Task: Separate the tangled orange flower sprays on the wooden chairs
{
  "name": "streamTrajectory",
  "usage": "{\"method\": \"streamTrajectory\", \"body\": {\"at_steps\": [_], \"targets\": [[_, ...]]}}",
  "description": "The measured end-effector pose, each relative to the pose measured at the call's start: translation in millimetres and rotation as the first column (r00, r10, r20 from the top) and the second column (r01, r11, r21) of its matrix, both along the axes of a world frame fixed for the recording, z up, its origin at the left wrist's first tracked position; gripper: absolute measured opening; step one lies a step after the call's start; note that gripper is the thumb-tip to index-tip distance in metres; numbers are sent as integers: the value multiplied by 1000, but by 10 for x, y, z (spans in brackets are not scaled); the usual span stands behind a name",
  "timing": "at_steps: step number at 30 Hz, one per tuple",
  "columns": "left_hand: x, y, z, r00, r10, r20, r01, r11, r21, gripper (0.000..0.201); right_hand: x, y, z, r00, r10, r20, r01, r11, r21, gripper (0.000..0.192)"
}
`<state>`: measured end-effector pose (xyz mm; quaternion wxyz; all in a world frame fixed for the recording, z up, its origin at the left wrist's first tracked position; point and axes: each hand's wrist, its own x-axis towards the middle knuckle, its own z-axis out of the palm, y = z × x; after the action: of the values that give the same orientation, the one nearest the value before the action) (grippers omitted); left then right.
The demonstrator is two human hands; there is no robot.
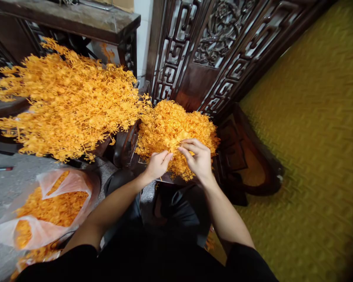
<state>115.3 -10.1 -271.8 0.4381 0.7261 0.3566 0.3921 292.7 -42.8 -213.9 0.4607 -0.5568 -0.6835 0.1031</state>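
In front of me a heap of orange artificial flower sprigs (pixel 176 117) lies on the seat of a dark carved wooden chair (pixel 194 86). My left hand (pixel 159 166) is closed at the heap's near side, thumb and fingers pinching a thin orange sprig (pixel 173 148). Close to its right, my right hand (pixel 198 156) has its thumb and fingertips brought together at the same orange piece. Exactly what sits between the right fingertips is too small to make out against the orange heap behind.
A larger pile of orange sprigs (pixel 73 102) spreads at the left, by a dark wooden table (pixel 117 27). An open translucent bag (pixel 82 176) of orange pieces stands on the grey floor (pixel 6 196). A yellow-green textured surface (pixel 306 149) fills the right side.
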Motion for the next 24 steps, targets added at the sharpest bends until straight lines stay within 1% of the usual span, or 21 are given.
{"method": "streamTrajectory", "body": {"at_steps": [3,5,9,13,14,15,16,17,18,19,20,21,22,24], "targets": [[46,-22,23,998,-4,62,12,990,-140,42,91,75,-61,975,-128,-180,111,988,-104,21],[80,-6,12,995,3,96,19,974,-225,42,169,143,-146,945,-178,-274,134,976,-173,25],[133,51,-12,998,5,58,13,953,-302,43,230,242,-341,885,-223,-408,119,957,-263,25],[139,81,19,1000,-24,3,24,948,-318,41,247,297,-481,808,-253,-532,69,937,-342,26],[116,91,25,1000,-28,0,26,948,-318,41,300,311,-502,777,-269,-569,61,932,-357,27],[77,103,26,1000,-21,0,20,948,-317,41,387,324,-516,728,-303,-615,88,931,-354,28],[23,119,20,1000,-4,6,5,946,-323,40,506,334,-526,661,-345,-667,148,930,-335,29],[-42,139,6,1000,25,18,-17,941,-338,40,646,339,-530,582,-387,-715,234,922,-308,30],[-110,159,-15,997,62,35,-45,931,-363,41,793,335,-532,489,-417,-766,350,898,-266,32],[-173,179,-40,994,97,55,-68,915,-397,42,926,322,-531,441,-429,-788,418,876,-242,34],[-221,196,-67,990,121,73,-78,900,-430,43,1026,301,-530,419,-439,-795,452,860,-236,36],[-248,208,-90,989,116,89,-64,890,-451,44,1078,274,-529,417,-439,-796,438,864,-247,35],[-252,214,-106,990,91,105,-33,889,-457,44,1077,247,-530,449,-432,-782,358,889,-286,35],[-205,207,-110,991,11,132,47,904,-424,43,938,213,-530,505,-372,-779,160,927,-339,41]]}}
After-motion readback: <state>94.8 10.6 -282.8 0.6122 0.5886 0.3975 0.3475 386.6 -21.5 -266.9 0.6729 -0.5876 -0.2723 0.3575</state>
